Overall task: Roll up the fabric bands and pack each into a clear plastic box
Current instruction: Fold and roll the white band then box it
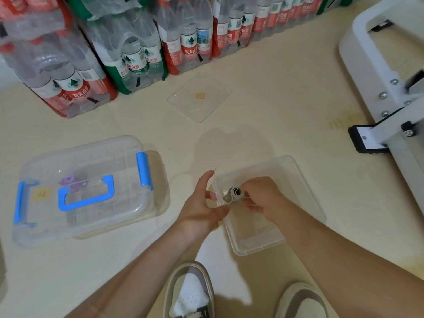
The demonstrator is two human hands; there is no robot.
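The fingers (251,187) of the right hand (261,198) were pinched narrow on the coiled end of a beige fabric band (234,193). They held it just inside the left wall of the open clear box (298,180), and whether it hung clear of the bottom could not be told. The fingers (212,195) of the left hand (203,207) curled at that same wall, right beside the band's loose tail. Whether they gripped the tail or the wall could not be told through the clear plastic.

The roll looked loose, with an outer loop sagging between the two sets of fingers. The main risk was that it would spring open once the pinch eased, since nothing but the fingers kept it wound. The tail could also have draped over the wall beside the left fingers and fouled the lid. The box looked light and stood on a smooth floor (263,92), so a push from either hand might have slid or tipped it.

The lid (183,104) lay well beyond the fingers, toward the packs of water bottles (133,58). Reaching for it would probably have left the roll unheld and free to uncoil. A closed box (91,157) with a purple band (66,181) inside sat well off to the left of the left fingers.
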